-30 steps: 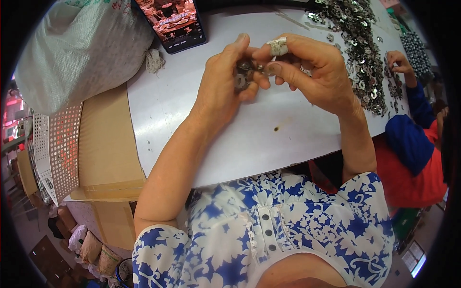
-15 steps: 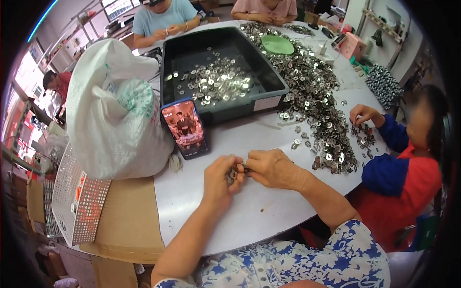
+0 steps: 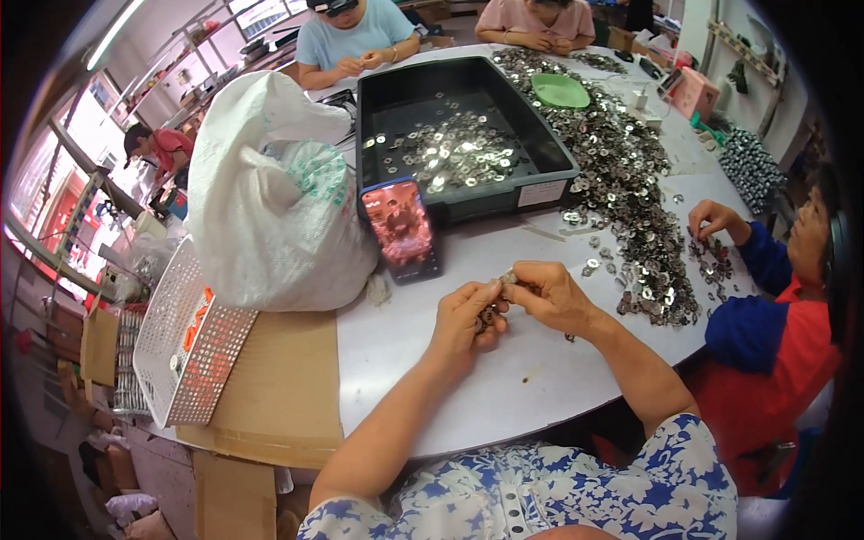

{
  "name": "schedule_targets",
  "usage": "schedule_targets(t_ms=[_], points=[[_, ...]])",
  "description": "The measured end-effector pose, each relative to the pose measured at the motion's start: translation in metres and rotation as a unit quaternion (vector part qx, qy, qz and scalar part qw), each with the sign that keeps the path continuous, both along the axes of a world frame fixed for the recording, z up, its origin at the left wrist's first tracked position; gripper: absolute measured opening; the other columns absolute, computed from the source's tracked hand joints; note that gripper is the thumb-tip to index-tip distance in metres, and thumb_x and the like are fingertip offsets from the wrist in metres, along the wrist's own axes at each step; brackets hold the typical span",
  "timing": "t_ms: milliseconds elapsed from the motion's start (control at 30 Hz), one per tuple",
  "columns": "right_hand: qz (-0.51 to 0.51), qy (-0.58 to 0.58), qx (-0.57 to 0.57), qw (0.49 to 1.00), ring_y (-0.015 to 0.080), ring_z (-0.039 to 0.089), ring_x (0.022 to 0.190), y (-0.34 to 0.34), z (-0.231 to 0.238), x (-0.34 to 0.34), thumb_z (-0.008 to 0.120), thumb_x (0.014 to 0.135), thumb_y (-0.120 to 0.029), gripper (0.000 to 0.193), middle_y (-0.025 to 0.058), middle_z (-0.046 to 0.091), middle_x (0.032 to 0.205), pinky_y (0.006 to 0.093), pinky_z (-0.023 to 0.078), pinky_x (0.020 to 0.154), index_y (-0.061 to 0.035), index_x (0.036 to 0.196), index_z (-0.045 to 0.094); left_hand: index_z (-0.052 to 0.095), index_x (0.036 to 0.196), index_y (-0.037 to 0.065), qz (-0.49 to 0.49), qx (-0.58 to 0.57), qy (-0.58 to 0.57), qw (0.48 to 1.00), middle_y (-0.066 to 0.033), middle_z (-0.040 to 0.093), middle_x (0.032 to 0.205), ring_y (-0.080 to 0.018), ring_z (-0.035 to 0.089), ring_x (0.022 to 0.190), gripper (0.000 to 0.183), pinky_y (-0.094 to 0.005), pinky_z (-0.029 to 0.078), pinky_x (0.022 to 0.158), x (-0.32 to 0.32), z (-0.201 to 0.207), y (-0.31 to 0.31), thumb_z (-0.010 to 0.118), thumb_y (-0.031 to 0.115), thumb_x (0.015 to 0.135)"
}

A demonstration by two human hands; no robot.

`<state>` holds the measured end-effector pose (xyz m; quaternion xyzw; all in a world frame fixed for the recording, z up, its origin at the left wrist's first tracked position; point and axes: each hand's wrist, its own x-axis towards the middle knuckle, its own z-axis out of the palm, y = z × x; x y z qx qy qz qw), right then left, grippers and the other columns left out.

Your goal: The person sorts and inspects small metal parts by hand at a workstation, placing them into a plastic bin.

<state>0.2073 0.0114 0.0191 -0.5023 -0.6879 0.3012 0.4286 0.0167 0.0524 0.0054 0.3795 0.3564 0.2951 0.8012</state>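
Note:
My left hand (image 3: 461, 326) is curled around several small round metal pieces (image 3: 487, 318), which show between its fingers. The left thumb and fingertips meet those of my right hand (image 3: 556, 299) over the white table. Between the fingertips of both hands is a small metal piece (image 3: 508, 277), too small to make out in detail. Close beyond the hands, a phone (image 3: 400, 229) with a lit screen leans against a black tray (image 3: 490, 203). Inside the tray lies a scatter of shiny ring-shaped metal pieces (image 3: 459, 153).
A long heap of metal pieces (image 3: 621, 171) runs along the tray's right, with a green dish (image 3: 560, 91) on it. Left stand a white woven sack (image 3: 270, 225) and a perforated basket (image 3: 220, 360). A co-worker's hand (image 3: 713, 218) is at the right; two people sit opposite.
The view has swung left, so everything sits further right in the picture. My fingertips have shifted around the piece between them; the left hand still holds its metal pieces.

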Motion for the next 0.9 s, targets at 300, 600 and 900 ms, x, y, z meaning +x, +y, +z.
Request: schedule_targets(t_ms=[300, 600, 900], points=[[0.03, 0.152, -0.123, 0.98, 0.0046, 0.052, 0.061, -0.002, 0.011, 0.014, 0.056, 0.104, -0.02, 0.026, 0.0005, 0.063, 0.08, 0.0219, 0.044, 0.054, -0.0007, 0.119, 0.067, 0.064, 0.091, 0.007, -0.026, 0.01, 0.062, 0.998, -0.0015, 0.064, 0.077, -0.0066, 0.057, 0.055, 0.024, -0.0181, 0.032, 0.039, 0.004, 0.002, -0.006, 0.068, 0.028, 0.1], [-0.119, 0.047, 0.01, 0.992, 0.003, 0.052, 0.064, 0.008, -0.003, 0.063, 0.065, 0.098, -0.013, 0.018, -0.0022, 0.062, 0.076, 0.0228, 0.042, 0.057, 0.0001, 0.11, 0.068, 0.064, 0.08, 0.006, 0.031, 0.415, 0.152, 0.897, -0.005, 0.063, 0.069, -0.0129, 0.055, 0.053, 0.02, -0.0243, 0.038, 0.045, 0.071, 0.147, 0.09, 0.067, 0.023, 0.089], [-0.145, 0.039, 0.089, 0.985, 0.0047, 0.052, 0.062, 0.012, -0.006, 0.083, 0.069, 0.094, -0.01, 0.013, 0.0009, 0.063, 0.072, 0.0248, 0.042, 0.054, 0.001, 0.101, 0.07, 0.056, 0.128, -0.013, 0.257, 0.729, 0.329, 0.542, -0.0255, 0.066, 0.112, -0.0351, 0.063, 0.107, 0.065, -0.0415, 0.048, 0.096, 0.061, 0.167, 0.171, 0.065, 0.041, 0.094]])
